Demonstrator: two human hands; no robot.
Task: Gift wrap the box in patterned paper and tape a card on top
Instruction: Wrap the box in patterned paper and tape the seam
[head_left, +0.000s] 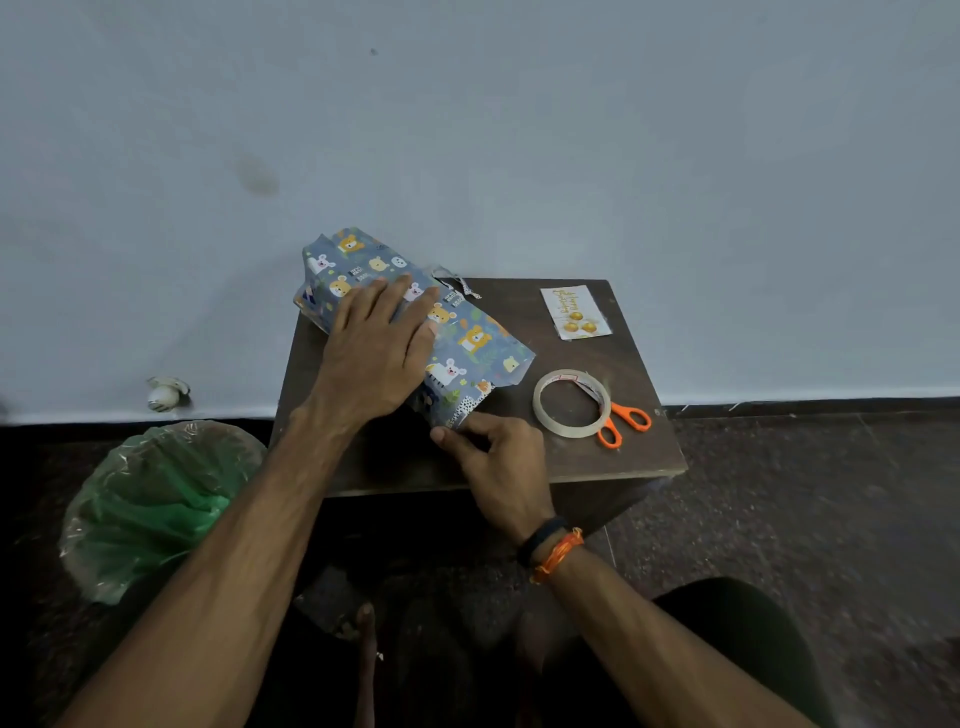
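A box wrapped in blue paper with cartoon animals (467, 343) lies slantwise on a small dark wooden table (639, 447). My left hand (376, 343) presses flat on top of it, fingers spread. My right hand (498, 462) pinches the near end of the paper at the box's lower corner. The paper ends at both sides stand loose and unfolded. A white card with gold balloons (574, 312) lies at the table's far right. A roll of clear tape (571, 402) rests to the right of the box.
Orange-handled scissors (626, 423) lie partly under the tape roll near the table's right edge. A bin lined with a green plastic bag (156, 504) stands on the floor at the left. A pale wall rises right behind the table.
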